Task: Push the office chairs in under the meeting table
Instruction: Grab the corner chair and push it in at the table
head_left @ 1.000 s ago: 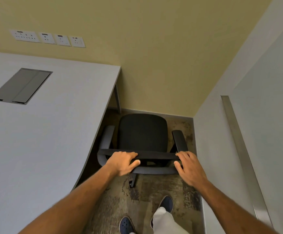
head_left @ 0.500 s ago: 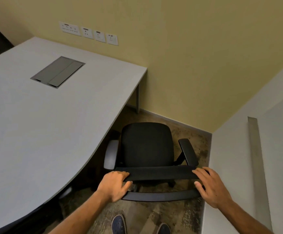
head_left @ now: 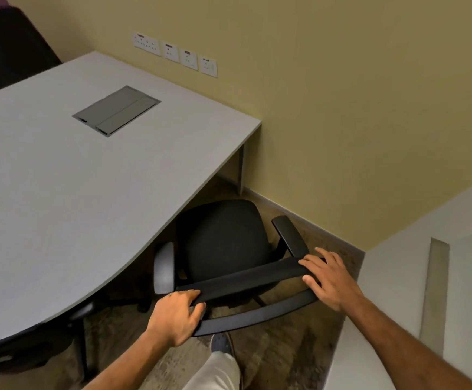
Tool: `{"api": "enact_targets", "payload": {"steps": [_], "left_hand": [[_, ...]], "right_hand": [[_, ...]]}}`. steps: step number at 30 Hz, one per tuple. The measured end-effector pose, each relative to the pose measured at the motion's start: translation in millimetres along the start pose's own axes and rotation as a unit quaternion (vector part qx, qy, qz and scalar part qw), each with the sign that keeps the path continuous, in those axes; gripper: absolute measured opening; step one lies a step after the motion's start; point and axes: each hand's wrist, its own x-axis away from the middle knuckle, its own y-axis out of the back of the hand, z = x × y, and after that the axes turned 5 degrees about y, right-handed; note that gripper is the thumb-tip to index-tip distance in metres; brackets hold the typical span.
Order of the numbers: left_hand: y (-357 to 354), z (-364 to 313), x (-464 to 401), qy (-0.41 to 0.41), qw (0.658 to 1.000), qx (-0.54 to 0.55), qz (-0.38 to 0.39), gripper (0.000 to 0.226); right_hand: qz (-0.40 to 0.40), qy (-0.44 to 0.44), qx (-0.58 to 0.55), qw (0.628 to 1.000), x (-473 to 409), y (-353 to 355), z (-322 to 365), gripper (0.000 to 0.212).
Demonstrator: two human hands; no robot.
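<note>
A large pale grey meeting surface (head_left: 69, 198) with a curved near edge fills the left side, seen from above. Set into its top is a closed grey metal cable hatch (head_left: 116, 110). Against the curved edge, near the surface's far right corner, stands a black office chair (head_left: 223, 243) on a brown patterned carpet (head_left: 280, 350). Its padded seat lies partly beneath the edge, and its left armrest (head_left: 164, 268) sits just at the edge; the right armrest (head_left: 290, 235) is clear of the surface. The chair's backrest top is a flat black bar, with a curved black frame below it. On the yellow wall (head_left: 341, 108) beyond the surface, four white socket plates (head_left: 175, 54) sit in a row; their markings are too small to read. The left hand (head_left: 176, 316) curls closed around the left end of the backrest bar. The right hand (head_left: 331, 278) rests on the right end, fingers spread over the top and thumb tucked under.
</note>
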Motion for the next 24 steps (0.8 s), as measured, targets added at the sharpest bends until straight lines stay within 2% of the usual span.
{"api": "enact_targets", "payload": {"steps": [11,15,24], "left_hand": [[20,-32,-95,0.091,0.994,0.048,-0.045,0.061],[32,-35,-133,0.124,0.99,0.051,-0.045,0.065],[41,-58,-212,0.219,0.973,0.039,-0.066,0.065]], "right_hand": [[0.042,0.089,0.013,0.995,-180,46,-71,0.049],[0.047,0.13,0.013,0.99,-242,63,-88,0.053],[-0.002,0.243,0.005,0.97,-373,88,-129,0.054]]}}
